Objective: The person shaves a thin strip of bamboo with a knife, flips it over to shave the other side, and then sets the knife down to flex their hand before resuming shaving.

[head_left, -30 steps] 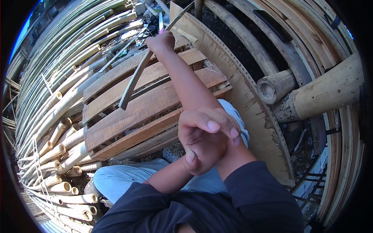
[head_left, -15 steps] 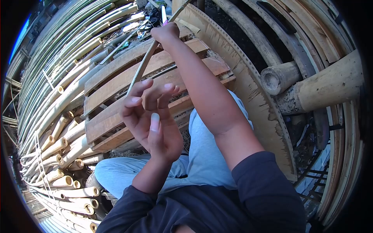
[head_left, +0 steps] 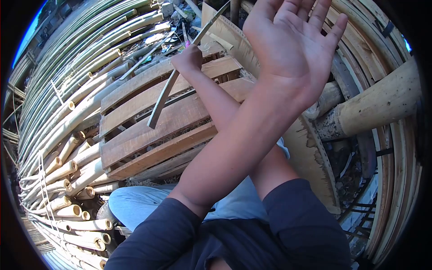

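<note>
My right hand (head_left: 188,59) is a closed fist above the far part of the wooden slatted pallet (head_left: 157,130). It grips a long, flat bamboo strip (head_left: 163,101), which slants from the upper right down over the slats. A thin, pointed blade (head_left: 184,32) with a pink part (head_left: 187,44) sticks up from the same fist; its handle is mostly hidden. Crossing over my right forearm, my left arm reaches to the upper right. My left hand (head_left: 292,45) is open and empty, palm showing and fingers spread, with the fingertips partly cut off by the frame.
Stacked bamboo poles (head_left: 67,108) fill the left side. A thick bamboo post (head_left: 382,101) juts in from the right, with curved wooden strips (head_left: 396,189) beyond it. A brown stained sheet (head_left: 310,166) lies beside my knee. Litter (head_left: 166,38) is scattered behind the pallet.
My left hand has swung from above the pallet across to the upper right, and its fingers have spread. My right fist has shifted slightly nearer, still gripping the strip.
</note>
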A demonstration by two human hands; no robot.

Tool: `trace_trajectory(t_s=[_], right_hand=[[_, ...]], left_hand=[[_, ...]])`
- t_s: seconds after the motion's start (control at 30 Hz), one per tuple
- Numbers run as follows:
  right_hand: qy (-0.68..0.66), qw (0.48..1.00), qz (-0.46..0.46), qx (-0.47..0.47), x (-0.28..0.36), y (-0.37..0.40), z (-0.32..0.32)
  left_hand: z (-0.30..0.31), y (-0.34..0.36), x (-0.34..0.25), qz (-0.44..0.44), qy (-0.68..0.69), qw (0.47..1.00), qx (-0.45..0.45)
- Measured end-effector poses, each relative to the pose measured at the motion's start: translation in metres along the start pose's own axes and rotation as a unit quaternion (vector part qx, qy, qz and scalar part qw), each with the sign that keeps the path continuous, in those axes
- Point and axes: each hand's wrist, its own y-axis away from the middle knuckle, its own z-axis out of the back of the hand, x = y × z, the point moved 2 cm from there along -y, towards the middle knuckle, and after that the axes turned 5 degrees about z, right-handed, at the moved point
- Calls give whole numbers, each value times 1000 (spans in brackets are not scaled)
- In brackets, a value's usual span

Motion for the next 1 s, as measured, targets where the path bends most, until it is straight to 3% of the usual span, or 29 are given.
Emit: trace_trajectory(t_s=[0.03, 0.1, 0.13, 0.2, 0.27, 0.4, 0.5, 0.63, 0.8, 0.87, 0.9, 0.97, 1.0], right_hand=[[1, 1000, 2, -1, -2, -1, -1], [-12, 1000, 5, 5, -8, -5, -2], [11, 1000, 9, 1, -13, -10, -1], [36, 999, -2, 4, -16, -14, 6], [24, 999, -33, 29, -7, -18, 13], [-13, 995, -69, 75, 2, -1, 32], [-24, 991, -82, 99, 3, -2, 29], [-36, 989, -93, 110, 5, -4, 35], [-51, 989, -85, 107, 2, -17, 25], [-46, 996, -61, 43, -4, -21, 17], [-47, 996, -58, 39, -9, -23, 16], [-66, 996, -52, 29, -17, -28, 12], [-68, 996, -54, 31, -17, -29, 12]], left_hand=[[17, 8, 0, 0, 0, 1000, 2], [45, 26, 4, 57, 87, 989, -101], [44, 32, 2, 58, 87, 990, -100], [40, 51, -9, -12, 167, 975, -148], [35, 64, -15, -36, 162, 979, -118], [36, 88, -19, -94, 39, 995, -25], [33, 111, -19, -182, -268, 946, -3], [28, 130, -22, -254, -381, 888, 42], [28, 161, -31, -284, -426, 856, 75], [26, 179, -36, -359, -483, 798, 36], [24, 184, -42, -358, -482, 799, 41], [16, 192, -66, -448, -624, 639, 16], [6, 188, -81, -464, -629, 623, 4]])
